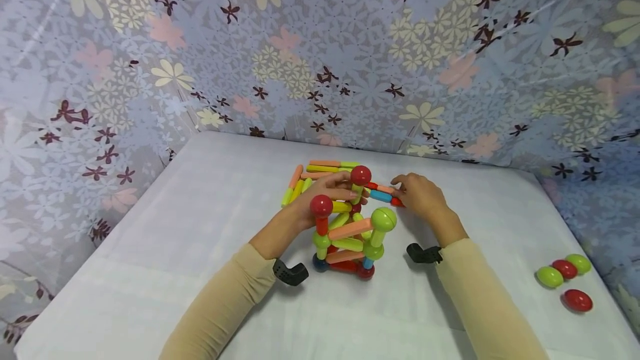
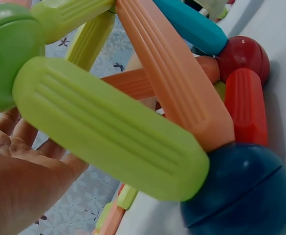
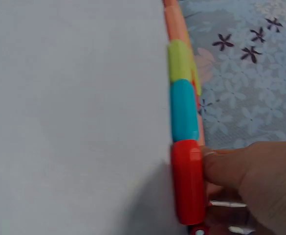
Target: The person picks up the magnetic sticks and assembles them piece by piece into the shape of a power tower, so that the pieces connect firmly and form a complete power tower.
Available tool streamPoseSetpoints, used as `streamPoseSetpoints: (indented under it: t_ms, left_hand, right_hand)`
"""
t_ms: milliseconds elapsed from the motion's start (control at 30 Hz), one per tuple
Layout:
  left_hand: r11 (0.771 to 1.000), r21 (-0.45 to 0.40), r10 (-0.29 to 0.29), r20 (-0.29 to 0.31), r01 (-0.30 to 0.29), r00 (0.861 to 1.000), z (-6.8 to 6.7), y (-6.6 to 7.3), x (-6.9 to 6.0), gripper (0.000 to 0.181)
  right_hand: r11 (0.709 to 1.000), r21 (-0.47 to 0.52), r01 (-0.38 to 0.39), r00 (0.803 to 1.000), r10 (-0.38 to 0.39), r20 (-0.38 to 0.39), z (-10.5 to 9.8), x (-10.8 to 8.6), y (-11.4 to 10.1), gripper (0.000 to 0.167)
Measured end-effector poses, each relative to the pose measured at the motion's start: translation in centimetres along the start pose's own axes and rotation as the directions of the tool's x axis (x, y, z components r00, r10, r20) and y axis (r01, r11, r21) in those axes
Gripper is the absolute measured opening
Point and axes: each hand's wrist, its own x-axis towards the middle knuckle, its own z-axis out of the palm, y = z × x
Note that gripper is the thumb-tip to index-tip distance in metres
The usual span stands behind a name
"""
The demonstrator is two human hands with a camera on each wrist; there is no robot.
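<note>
A ball-and-rod structure stands on the white surface, with red balls and a green ball on top. My left hand is at its back left, fingers and thumb around the upright green rod under another red ball. In the left wrist view that hand shows behind a large green rod. My right hand touches the right end of the rod row; in the right wrist view its thumb lies against a red rod, other fingertips partly hidden.
Rows of orange, yellow and green rods lie behind and left of the structure. A blue rod adjoins the red one. Green and red oval pieces lie at far right, another red piece nearer. Floral fabric stands behind.
</note>
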Motion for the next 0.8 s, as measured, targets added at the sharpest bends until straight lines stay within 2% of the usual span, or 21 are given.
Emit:
streamPoseSetpoints:
  t_ms: [67, 200, 267, 367, 400, 467, 533, 600, 633, 667, 733, 767, 800]
  left_hand:
    - [1.000, -0.011, -0.006, 0.000, 0.006, 1.000, -0.1, 0.0, 0.0, 0.035]
    - [1.000, -0.019, 0.002, 0.025, -0.002, 1.000, -0.2, 0.0, 0.1, 0.037]
    - [1.000, -0.014, -0.003, 0.036, 0.004, 0.999, -0.2, 0.0, 0.1, 0.039]
    - [1.000, 0.003, 0.013, 0.038, -0.013, 0.999, -0.1, 0.0, 0.0, 0.040]
    - [1.000, 0.005, 0.012, 0.041, -0.012, 0.999, -0.1, 0.0, 0.0, 0.040]
    - [1.000, 0.009, 0.015, 0.038, -0.015, 0.999, -0.1, -0.1, 0.0, 0.040]
    - [1.000, 0.007, 0.015, 0.034, -0.015, 0.999, 0.0, -0.1, 0.0, 0.038]
    - [1.000, -0.008, 0.010, 0.040, -0.009, 0.999, 0.0, 0.0, 0.0, 0.036]
    - [1.000, -0.008, 0.008, 0.038, -0.008, 0.999, 0.0, 0.0, 0.0, 0.036]
    - [1.000, -0.010, 0.009, 0.041, -0.009, 0.999, -0.1, 0.0, 0.1, 0.035]
    - [1.000, -0.012, 0.005, 0.039, -0.004, 0.999, -0.1, 0.1, 0.1, 0.035]
    - [1.000, -0.013, 0.005, 0.042, -0.004, 0.999, -0.1, 0.1, 0.1, 0.035]
    - [1.000, -0.009, 0.006, 0.035, -0.006, 0.999, -0.2, 0.1, 0.1, 0.034]
  right_hand:
    - [0.999, -0.031, 0.009, 0.998, -0.007, 0.058, -0.4, 0.1, 0.2, 0.032]
    - [0.991, -0.106, 0.083, 0.985, -0.066, 0.158, -1.1, 0.2, 0.7, 0.038]
    - [0.980, -0.153, 0.123, 0.976, -0.092, 0.195, -1.3, 0.1, 0.9, 0.040]
    - [0.971, -0.198, 0.132, 0.970, -0.086, 0.226, -1.4, -0.1, 0.9, 0.041]
    - [0.968, -0.211, 0.133, 0.971, -0.085, 0.222, -1.4, -0.2, 0.9, 0.042]
    - [0.977, -0.177, 0.121, 0.980, -0.088, 0.180, -1.5, -0.5, 0.9, 0.042]
    - [0.990, -0.078, 0.114, 0.990, -0.107, 0.096, -1.7, -0.9, 0.8, 0.045]
    - [0.985, 0.105, 0.134, 0.991, -0.135, 0.000, -2.1, -1.3, 0.5, 0.051]
    - [0.964, 0.226, 0.141, 0.990, -0.135, -0.039, -2.5, -1.7, 0.2, 0.053]
    - [0.929, 0.339, 0.148, 0.989, -0.132, -0.069, -2.9, -2.1, -0.2, 0.054]
    - [0.834, 0.531, 0.150, 0.988, -0.115, -0.099, -3.8, -3.2, -1.3, 0.055]
    - [0.780, 0.609, 0.141, 0.990, -0.104, -0.097, -4.3, -3.8, -1.9, 0.054]
    - [0.739, 0.661, 0.133, 0.991, -0.100, -0.089, -4.7, -4.4, -2.5, 0.053]
